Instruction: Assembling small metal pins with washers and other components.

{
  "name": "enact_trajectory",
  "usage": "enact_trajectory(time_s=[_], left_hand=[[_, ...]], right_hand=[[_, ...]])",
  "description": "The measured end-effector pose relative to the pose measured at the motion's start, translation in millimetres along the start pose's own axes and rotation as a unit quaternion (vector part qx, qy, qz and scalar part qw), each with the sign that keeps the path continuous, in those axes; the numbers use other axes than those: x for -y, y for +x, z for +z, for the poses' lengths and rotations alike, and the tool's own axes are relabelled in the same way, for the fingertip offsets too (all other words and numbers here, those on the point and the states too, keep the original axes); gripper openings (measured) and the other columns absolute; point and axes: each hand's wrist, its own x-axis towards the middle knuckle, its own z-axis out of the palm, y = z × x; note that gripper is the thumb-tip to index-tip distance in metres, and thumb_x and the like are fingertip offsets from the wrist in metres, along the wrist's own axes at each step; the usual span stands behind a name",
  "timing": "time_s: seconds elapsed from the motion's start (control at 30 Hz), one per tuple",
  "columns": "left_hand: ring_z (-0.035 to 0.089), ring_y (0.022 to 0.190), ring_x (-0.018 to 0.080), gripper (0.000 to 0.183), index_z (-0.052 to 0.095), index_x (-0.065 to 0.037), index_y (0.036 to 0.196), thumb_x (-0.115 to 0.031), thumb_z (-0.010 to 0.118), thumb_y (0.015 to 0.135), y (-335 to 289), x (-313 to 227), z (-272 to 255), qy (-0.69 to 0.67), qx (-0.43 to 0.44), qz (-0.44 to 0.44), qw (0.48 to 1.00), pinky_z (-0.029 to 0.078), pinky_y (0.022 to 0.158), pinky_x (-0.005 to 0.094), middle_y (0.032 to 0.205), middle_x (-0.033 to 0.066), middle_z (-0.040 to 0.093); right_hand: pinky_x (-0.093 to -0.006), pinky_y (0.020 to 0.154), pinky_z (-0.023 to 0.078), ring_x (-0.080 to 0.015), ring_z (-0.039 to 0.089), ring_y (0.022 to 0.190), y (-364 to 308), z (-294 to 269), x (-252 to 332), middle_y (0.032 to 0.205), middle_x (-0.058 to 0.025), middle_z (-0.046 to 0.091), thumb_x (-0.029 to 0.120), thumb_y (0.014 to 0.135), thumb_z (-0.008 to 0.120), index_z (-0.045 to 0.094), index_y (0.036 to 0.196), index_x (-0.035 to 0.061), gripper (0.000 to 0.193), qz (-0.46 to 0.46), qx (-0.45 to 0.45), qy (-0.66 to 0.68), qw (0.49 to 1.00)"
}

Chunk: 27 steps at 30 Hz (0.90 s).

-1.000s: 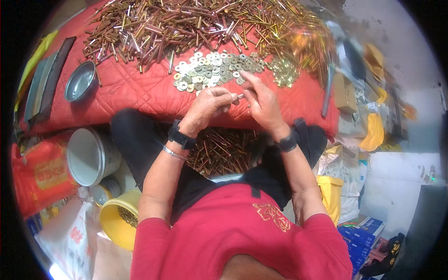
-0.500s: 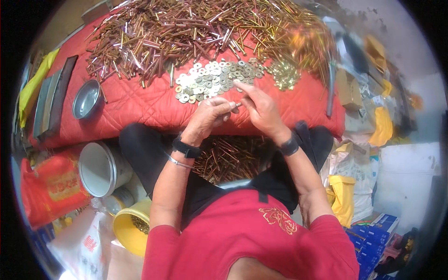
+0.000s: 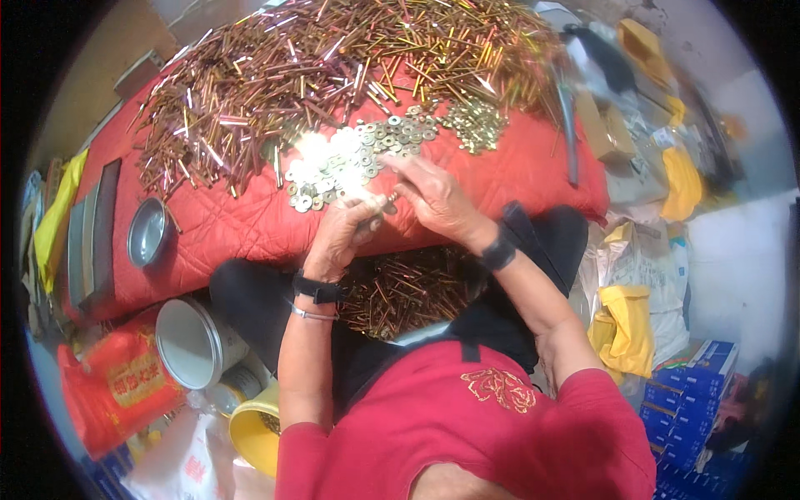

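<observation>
My left hand is closed, pinching a small metal bolt whose tip sticks out past the thumb and forefinger. The rest of that bolt is hidden inside the hand. Right beside the tip is the thumb of my right hand; its fingers stretch forward, apart from the thumb and a little blurred, over the near edge of a spread of flat round washers. Glare whitens part of the washers. Just beyond lies a small heap of shiny brass-coloured nuts, and behind it a large pile of long yellowish bolts.
Everything lies on a red quilted cloth. A metal bowl sits at its left. More bolts are below, between my knees. A white bucket and a yellow bucket stand lower left; blue boxes are stacked lower right.
The view has shifted, so the cloth and piles sit further left. My hands stay close together at the bolt's tip, with the right thumb still beside it.
</observation>
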Motion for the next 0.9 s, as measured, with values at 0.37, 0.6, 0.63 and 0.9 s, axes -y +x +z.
enact_trajectory(time_s=[0.37, 0.6, 0.63, 0.9], left_hand=[[0.038, 0.049, -0.0004, 0.017, 0.069, -0.002, 0.088, -0.016, 0.060, 0.090, 3.3, 3.6, -0.4, -0.034, 0.004, -0.019, 0.999, 0.025, 0.044, 0.0167, 0.065, -0.0066, 0.053], [0.056, 0.061, 0.0235, 0.011, 0.068, -0.007, 0.081, -0.016, 0.073, 0.077, 1.1, 3.7, 7.2, 0.506, -0.054, 0.392, 0.767, 0.043, 0.055, 0.0328, 0.071, 0.0047, 0.061], [0.058, 0.066, 0.0261, 0.014, 0.068, -0.007, 0.081, -0.016, 0.075, 0.074, -3.9, -11.1, 7.8, 0.512, -0.007, 0.384, 0.768, 0.045, 0.059, 0.0350, 0.074, 0.0058, 0.062], [0.067, 0.077, 0.0303, 0.038, 0.068, 0.001, 0.090, -0.034, 0.074, 0.076, 72.4, -55.3, -43.0, 0.570, -0.321, 0.238, 0.717, 0.051, 0.069, 0.0384, 0.086, 0.0191, 0.068]], right_hand=[[-0.0318, 0.064, 0.049, -0.0181, 0.062, 0.068, -4.3, 7.4, -8.7, 0.082, -0.0091, 0.061, 0.008, 0.093, 0.053, 0.059, 0.117, 0.0069, 0.025, 0.038, 0.044, 0.075, 0.995], [-0.0322, 0.061, 0.050, -0.0199, 0.061, 0.066, 3.5, -23.4, -13.4, 0.078, -0.0079, 0.063, 0.021, 0.095, 0.053, 0.061, 0.103, 0.0033, 0.021, 0.321, 0.329, 0.293, 0.838], [-0.0292, 0.061, 0.050, -0.0125, 0.058, 0.065, 12.0, -36.7, -10.1, 0.077, -0.0039, 0.061, 0.025, 0.096, 0.053, 0.062, 0.100, 0.0031, 0.024, 0.385, 0.370, 0.307, 0.788], [-0.0428, 0.077, 0.047, -0.0298, 0.058, 0.092, 57.8, -58.5, -170.7, 0.096, -0.0095, 0.061, 0.011, 0.081, 0.062, 0.063, 0.096, 0.0074, 0.016, 0.073, -0.036, -0.360, 0.929]])
